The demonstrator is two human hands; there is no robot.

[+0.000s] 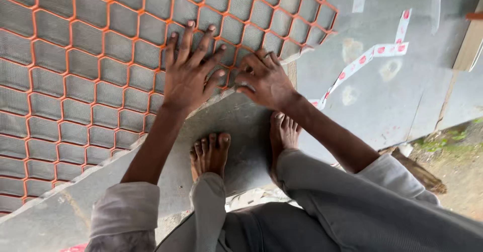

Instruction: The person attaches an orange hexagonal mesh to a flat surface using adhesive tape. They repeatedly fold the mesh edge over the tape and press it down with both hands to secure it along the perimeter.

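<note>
Head view: left hand [188,76] fingers splayed flat, right hand [265,81] fingers curled, both pressing orange-gridded mesh [90,71].

Quick count: two hands [188,76] [264,78] pressed on one orange-framed mesh panel [90,71] filling upper left. Two bare feet [210,154] [283,134] lower middle. One strip of white tape with red marks [370,56] upper right. One grey sheet [382,96] underneath everything. One wooden piece [470,43] at right edge.

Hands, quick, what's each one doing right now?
Left hand: open, fingers spread, flat on the orange mesh panel.
Right hand: open, fingers curled, pressing the panel's edge; holding nothing.
</note>
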